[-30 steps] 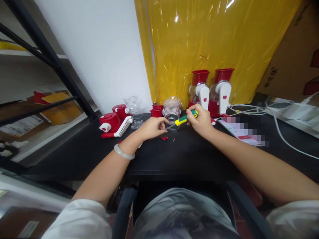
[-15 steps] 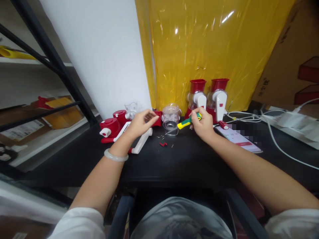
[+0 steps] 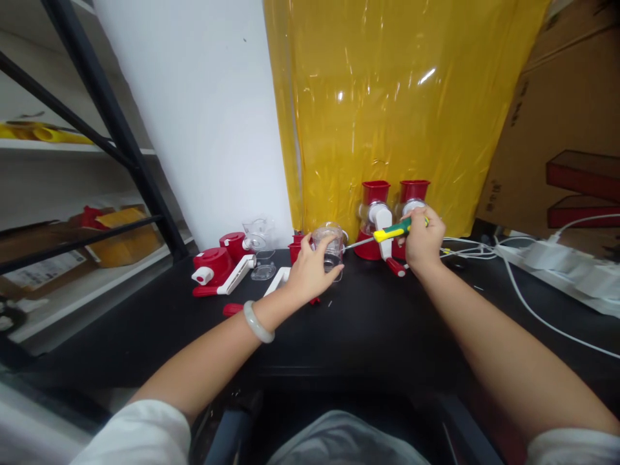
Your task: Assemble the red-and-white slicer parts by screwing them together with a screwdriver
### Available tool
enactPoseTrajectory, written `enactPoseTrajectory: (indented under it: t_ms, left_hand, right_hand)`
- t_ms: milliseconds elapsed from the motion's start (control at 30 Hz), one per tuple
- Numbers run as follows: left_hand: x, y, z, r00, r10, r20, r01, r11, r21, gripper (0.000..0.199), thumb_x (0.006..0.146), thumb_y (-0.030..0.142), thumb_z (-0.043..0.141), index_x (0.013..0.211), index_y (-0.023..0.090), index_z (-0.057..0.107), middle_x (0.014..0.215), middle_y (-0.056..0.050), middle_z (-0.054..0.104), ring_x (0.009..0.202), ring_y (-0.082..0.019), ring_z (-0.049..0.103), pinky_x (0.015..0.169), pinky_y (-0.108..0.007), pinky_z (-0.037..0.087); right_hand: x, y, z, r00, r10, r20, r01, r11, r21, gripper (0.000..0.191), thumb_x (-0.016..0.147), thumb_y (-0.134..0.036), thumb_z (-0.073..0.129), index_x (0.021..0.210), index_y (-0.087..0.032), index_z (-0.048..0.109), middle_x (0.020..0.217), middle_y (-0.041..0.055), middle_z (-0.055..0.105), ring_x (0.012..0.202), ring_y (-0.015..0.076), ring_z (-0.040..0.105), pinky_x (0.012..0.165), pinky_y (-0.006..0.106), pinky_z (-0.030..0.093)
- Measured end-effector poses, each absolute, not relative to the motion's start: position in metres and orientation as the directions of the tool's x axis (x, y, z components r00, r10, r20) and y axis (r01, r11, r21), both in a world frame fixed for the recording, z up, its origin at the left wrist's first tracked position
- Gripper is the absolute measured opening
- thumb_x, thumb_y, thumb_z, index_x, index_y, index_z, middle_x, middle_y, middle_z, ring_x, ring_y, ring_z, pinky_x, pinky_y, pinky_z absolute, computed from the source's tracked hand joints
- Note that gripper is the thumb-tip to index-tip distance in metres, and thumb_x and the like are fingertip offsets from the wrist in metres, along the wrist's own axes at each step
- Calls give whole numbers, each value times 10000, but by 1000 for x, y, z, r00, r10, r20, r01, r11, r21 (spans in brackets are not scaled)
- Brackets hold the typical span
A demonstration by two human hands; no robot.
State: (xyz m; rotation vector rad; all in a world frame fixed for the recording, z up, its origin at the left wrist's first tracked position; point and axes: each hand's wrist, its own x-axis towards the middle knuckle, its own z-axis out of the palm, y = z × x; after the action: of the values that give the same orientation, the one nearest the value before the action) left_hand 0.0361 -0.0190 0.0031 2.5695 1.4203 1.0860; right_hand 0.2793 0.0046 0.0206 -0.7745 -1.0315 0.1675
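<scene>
My right hand [image 3: 425, 239] is closed round the green and yellow handle of a screwdriver [image 3: 394, 230]. Its metal shaft points left, with the tip at the side of a clear plastic housing [image 3: 329, 232]. Whether the tip touches it, I cannot tell. Thumb and fingers of my left hand [image 3: 312, 274] are curled round the front of that housing, hiding part of it. A white crank handle [image 3: 278, 281] with a red knob [image 3: 233, 310] lies beneath my left wrist. Just in front of the housing, a small red piece [image 3: 316, 300] peeps out beside my left hand.
Two assembled red and white rotary graters [image 3: 376, 192] [image 3: 414, 189] stand behind, right of centre. Red base parts [image 3: 213, 266] and a clear part [image 3: 259, 234] sit at left. White cables [image 3: 526, 310] and a power strip [image 3: 581, 278] occupy the right. A tiny pin-like piece [image 3: 330, 303] lies on the black table [image 3: 349, 349].
My left hand has moved right and taken hold of the clear housing. My right hand has shifted right with the screwdriver. The phone at the right no longer shows.
</scene>
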Motion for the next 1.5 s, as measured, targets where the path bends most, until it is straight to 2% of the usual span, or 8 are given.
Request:
enactPoseTrajectory:
  t_ms: [100, 267, 400, 500, 600, 700, 833, 1500]
  left_hand:
    - [39, -14, -4, 330, 760, 559, 728, -582, 362, 789, 776, 443, 706, 1442, 330, 298, 1433, -175, 238, 1256, -429, 483, 983, -587, 459]
    - [38, -3, -16, 291, 705, 646, 695, -620, 364, 867, 711, 464, 766, 1401, 258, 283, 1385, -170, 295, 1333, -394, 407, 1049, -566, 424]
    - [36, 2, -21, 287, 644, 709, 705, -643, 299, 761, 770, 422, 727, 1374, 234, 303, 1366, -163, 348, 1341, -358, 411, 1043, -529, 445]
    - [34, -1, -20, 333, 604, 724, 752, -633, 182, 643, 828, 374, 669, 1369, 230, 354, 1417, -184, 330, 1314, -351, 446, 964, -485, 511]
    - [33, -9, -14, 430, 531, 730, 801, -598, -37, 528, 858, 312, 635, 1349, 283, 443, 1505, -171, 280, 1307, -354, 456, 889, -452, 546]
    - [34, -18, -8, 532, 455, 714, 795, -559, -236, 495, 858, 176, 618, 1308, 353, 511, 1529, -139, 303, 1326, -344, 440, 918, -463, 519]
    - [36, -23, -5, 598, 412, 688, 771, -530, -353, 478, 880, 118, 569, 1286, 368, 543, 1520, -138, 355, 1339, -337, 431, 947, -483, 486]
    - [33, -28, -5, 601, 416, 683, 760, -561, -327, 504, 877, 67, 555, 1291, 354, 546, 1544, -140, 330, 1377, -323, 390, 983, -506, 454]
  right_hand:
    - [282, 9, 19, 540, 479, 692, 205, 722, -661, 325, 894, -487, 501, 710, -220, 499, 542, -47, 463, 329, 85, 441, 271, 215, 303]
    - [284, 14, 21, 604, 463, 649, 130, 746, -653, 287, 878, -454, 519, 709, -224, 487, 591, -36, 471, 362, 84, 435, 289, 226, 324]
    - [285, 14, 25, 635, 476, 608, 70, 749, -659, 277, 877, -442, 517, 702, -230, 484, 591, -32, 456, 372, 93, 422, 298, 247, 324]
    - [285, 11, 29, 657, 468, 592, 49, 757, -652, 293, 872, -463, 520, 700, -230, 478, 603, -30, 471, 377, 86, 422, 297, 238, 316]
    - [285, 8, 33, 679, 453, 578, 14, 779, -627, 314, 866, -483, 515, 687, -228, 475, 610, -37, 476, 377, 72, 417, 289, 214, 304]
    - [285, 4, 35, 676, 439, 592, 28, 787, -616, 319, 866, -485, 520, 682, -227, 489, 612, -42, 479, 378, 67, 425, 286, 205, 316]
    - [280, -2, 34, 636, 399, 661, 154, 773, -615, 344, 869, -496, 529, 675, -214, 498, 615, -43, 480, 375, 57, 428, 293, 198, 336]
    - [270, -8, 31, 590, 371, 717, 273, 744, -610, 303, 906, -436, 489, 701, -212, 490, 633, -37, 513, 359, 59, 437, 311, 219, 356]
